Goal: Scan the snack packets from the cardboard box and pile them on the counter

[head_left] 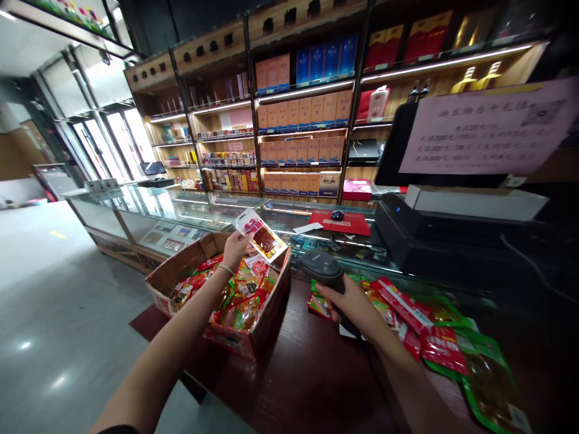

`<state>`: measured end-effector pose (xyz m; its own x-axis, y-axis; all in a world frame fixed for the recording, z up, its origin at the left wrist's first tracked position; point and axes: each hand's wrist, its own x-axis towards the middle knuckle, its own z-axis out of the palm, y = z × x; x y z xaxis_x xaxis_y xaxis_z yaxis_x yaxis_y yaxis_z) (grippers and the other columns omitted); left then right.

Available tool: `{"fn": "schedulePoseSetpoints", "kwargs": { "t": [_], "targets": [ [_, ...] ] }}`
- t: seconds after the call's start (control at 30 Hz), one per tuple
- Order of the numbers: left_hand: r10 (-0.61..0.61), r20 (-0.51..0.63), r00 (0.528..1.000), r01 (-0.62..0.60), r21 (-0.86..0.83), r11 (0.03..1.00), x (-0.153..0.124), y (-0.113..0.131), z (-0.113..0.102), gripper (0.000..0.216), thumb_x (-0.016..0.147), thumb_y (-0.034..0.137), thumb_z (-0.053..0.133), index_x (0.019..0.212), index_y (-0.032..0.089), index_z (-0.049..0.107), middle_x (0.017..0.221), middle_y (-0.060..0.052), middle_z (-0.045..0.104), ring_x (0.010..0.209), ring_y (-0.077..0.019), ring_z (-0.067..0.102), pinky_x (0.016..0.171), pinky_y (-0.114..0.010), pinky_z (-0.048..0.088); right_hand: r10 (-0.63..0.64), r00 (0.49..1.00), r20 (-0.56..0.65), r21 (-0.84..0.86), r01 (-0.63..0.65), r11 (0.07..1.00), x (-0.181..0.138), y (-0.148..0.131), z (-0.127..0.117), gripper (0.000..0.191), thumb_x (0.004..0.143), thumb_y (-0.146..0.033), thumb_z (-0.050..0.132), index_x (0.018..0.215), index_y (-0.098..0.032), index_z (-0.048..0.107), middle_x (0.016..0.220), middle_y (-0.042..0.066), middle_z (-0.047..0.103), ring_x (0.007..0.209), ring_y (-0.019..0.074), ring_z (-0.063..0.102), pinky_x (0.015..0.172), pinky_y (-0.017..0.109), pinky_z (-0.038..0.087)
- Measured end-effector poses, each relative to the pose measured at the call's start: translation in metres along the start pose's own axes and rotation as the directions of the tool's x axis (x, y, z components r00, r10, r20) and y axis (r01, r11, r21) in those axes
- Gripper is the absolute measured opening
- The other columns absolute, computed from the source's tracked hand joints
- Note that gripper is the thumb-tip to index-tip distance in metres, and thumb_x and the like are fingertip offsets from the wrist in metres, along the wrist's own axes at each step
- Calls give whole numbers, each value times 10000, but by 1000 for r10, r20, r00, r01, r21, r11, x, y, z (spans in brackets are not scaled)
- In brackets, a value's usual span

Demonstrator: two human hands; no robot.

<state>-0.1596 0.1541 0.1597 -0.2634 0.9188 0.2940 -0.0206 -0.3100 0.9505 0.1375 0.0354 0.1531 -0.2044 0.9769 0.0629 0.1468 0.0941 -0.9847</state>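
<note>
Pinched in my left hand [236, 250] is a white, red and yellow snack packet [266, 239] with a clear window showing brown food. This hand hovers over an open cardboard box [271, 304] filled with red and green snack packets [244, 286]. My right hand [346, 298] is wrapped round the handle of a black barcode scanner [322, 267], whose head points left toward the box. Beneath and beyond the right hand, more red packets [446, 349] and green-edged packets [491, 380] lie in a loose pile on the dark table.
Behind the box runs a glass display counter [199, 208], with a red mat [357, 223] and a mouse [337, 214]. A black terminal [393, 235] bearing a pink paper sign [484, 132] stands at the right. Lit shelves of boxed goods [303, 114] line the wall.
</note>
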Motion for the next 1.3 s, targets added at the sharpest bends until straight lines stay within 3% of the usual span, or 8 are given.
{"fn": "schedulePoseSetpoints", "kwargs": {
  "t": [0.27, 0.53, 0.63, 0.77, 0.87, 0.97, 1.1, 1.3],
  "targets": [
    [-62, 339, 939, 10, 153, 988, -14, 25, 57, 435, 643, 448, 758, 934, 134, 681, 671, -4, 662, 540, -151, 614, 531, -267, 529, -56, 969, -239, 204, 106, 973, -22, -28, -69, 360, 717, -483, 713, 807, -216, 490, 507, -80, 510, 355, 81, 468, 336, 184, 366],
    [-321, 689, 650, 61, 373, 926, -45, -6, 211, 345, 628, 365, 766, 905, 169, 705, 629, -10, 655, 520, -163, 601, 481, -265, 507, -72, 857, -510, 241, 223, 945, -55, -30, -150, 354, 712, -478, 711, 817, -223, 489, 513, -81, 516, 352, 85, 471, 339, 193, 389],
    [-350, 759, 549, -39, 441, 896, -62, -28, 261, 235, 637, 314, 745, 831, 184, 712, 571, -1, 639, 475, -164, 584, 472, -256, 479, -86, 816, -572, 243, 268, 932, -67, -29, -167, 332, 730, -469, 692, 795, -229, 473, 520, -77, 514, 354, 83, 461, 336, 195, 380],
    [-325, 785, 528, -386, 562, 731, -78, -50, 305, 149, 738, 301, 645, 800, 180, 706, 564, -22, 625, 464, -181, 582, 537, -288, 467, -88, 777, -623, 271, 320, 908, -78, -30, -179, 286, 764, -429, 665, 800, -239, 454, 508, -78, 496, 354, 84, 445, 341, 194, 361],
    [-267, 788, 555, -605, 603, 520, -84, -64, 318, 163, 761, 303, 627, 828, 173, 699, 730, -86, 685, 665, -234, 650, 657, -313, 468, -92, 774, -626, 283, 336, 898, -81, -31, -183, 293, 758, -432, 668, 769, -239, 447, 499, -74, 491, 351, 86, 439, 338, 202, 354],
    [-231, 767, 598, -643, 632, 433, -89, -77, 318, 232, 740, 330, 664, 907, 171, 682, 882, -124, 699, 833, -265, 654, 718, -312, 458, -99, 780, -618, 275, 332, 902, -81, -30, -184, 304, 751, -451, 666, 760, -240, 447, 498, -74, 489, 350, 88, 438, 343, 209, 360],
    [-190, 746, 638, -604, 638, 479, -87, -69, 306, 301, 721, 324, 697, 978, 172, 653, 871, -105, 699, 806, -243, 651, 706, -294, 457, -112, 796, -595, 264, 325, 908, -76, -31, -179, 286, 770, -439, 647, 769, -239, 441, 516, -77, 487, 350, 84, 435, 344, 205, 359],
    [-73, 737, 672, -491, 518, 701, -59, -4, 250, 250, 751, 320, 663, 953, 172, 666, 679, -25, 675, 558, -148, 605, 591, -243, 463, -102, 852, -514, 293, 286, 912, -64, -39, -155, 341, 732, -474, 672, 855, -246, 450, 514, -92, 489, 345, 83, 449, 335, 188, 351]
  ]
}}
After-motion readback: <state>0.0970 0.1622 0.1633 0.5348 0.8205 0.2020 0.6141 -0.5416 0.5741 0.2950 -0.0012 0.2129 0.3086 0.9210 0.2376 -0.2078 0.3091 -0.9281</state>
